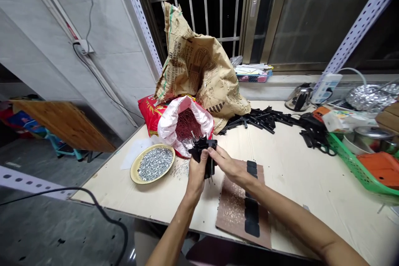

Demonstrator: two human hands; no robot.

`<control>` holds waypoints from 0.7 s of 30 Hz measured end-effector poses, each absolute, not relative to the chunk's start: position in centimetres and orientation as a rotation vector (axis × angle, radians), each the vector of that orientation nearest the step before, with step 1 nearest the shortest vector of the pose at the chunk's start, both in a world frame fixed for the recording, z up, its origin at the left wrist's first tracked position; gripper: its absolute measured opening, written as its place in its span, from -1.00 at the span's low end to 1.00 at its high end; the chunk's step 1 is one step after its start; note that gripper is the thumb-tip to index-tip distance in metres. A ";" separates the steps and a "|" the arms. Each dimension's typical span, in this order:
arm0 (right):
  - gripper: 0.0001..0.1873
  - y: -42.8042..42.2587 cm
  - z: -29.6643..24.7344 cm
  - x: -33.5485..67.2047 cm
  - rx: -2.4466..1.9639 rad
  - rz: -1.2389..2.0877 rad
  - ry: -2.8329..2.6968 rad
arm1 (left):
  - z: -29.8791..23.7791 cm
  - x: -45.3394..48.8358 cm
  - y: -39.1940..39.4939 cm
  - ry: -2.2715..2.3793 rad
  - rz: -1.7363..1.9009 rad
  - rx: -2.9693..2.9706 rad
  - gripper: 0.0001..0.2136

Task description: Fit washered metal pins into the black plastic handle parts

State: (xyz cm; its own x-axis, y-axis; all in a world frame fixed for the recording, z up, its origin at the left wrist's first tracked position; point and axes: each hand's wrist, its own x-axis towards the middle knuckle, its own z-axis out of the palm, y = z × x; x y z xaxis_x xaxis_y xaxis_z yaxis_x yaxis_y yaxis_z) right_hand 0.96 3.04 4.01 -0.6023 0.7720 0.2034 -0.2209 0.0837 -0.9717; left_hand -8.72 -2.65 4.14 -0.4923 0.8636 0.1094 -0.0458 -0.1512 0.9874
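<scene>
Both my hands meet over the table near its front left, holding a bunch of black plastic parts [204, 146]. My left hand [197, 172] is wrapped round the lower part of the bunch. My right hand [227, 163] pinches the top of it with thumb and forefinger. Just behind the hands stands an open white and red bag [174, 121] filled with thin dark red pins. A shallow yellow dish [134, 170] of small silvery pieces lies to the left of my hands. Under my right forearm lies a brown cardboard sheet [232, 212] with black strips on it.
A crumpled brown paper sack [199, 70] stands at the back. Beside it lies a heap of black plastic parts [262, 118]. A green basket [352, 166] with orange and metal items sits at the right, near a kettle [299, 96]. A black cable [102, 214] hangs left of the table.
</scene>
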 end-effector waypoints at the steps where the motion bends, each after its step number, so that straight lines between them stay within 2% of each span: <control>1: -0.54 2.8 4.1 0.8 -0.564 1.553 -1.563 | 4.4 -8.6 -2.2 1.505 1.754 0.988 -0.49; 7: -0.53 4.1 4.2 -0.3 -0.509 1.275 -1.553 | 5.3 -8.8 0.9 1.812 1.745 1.137 -0.50; 12: -0.52 6.8 3.5 -2.0 -0.654 1.472 -1.164 | 4.7 -8.8 2.9 1.682 1.653 1.169 -0.58; 15: -0.54 7.7 3.4 -2.0 -0.641 1.397 -1.117 | 4.6 -8.8 3.2 1.651 1.662 1.236 -0.61; 21: -0.58 7.1 4.3 -0.4 -0.692 1.267 -1.194 | 5.9 -8.7 3.2 1.446 1.571 1.213 -0.52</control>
State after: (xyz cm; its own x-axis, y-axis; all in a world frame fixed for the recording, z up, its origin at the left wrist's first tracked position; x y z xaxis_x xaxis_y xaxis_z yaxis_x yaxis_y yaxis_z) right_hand -0.38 7.05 4.35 -0.1209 0.9510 0.2847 -0.3400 0.2298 -0.9119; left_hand -8.75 3.18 5.87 -0.3408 0.9213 0.1871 0.1104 -0.1584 0.9812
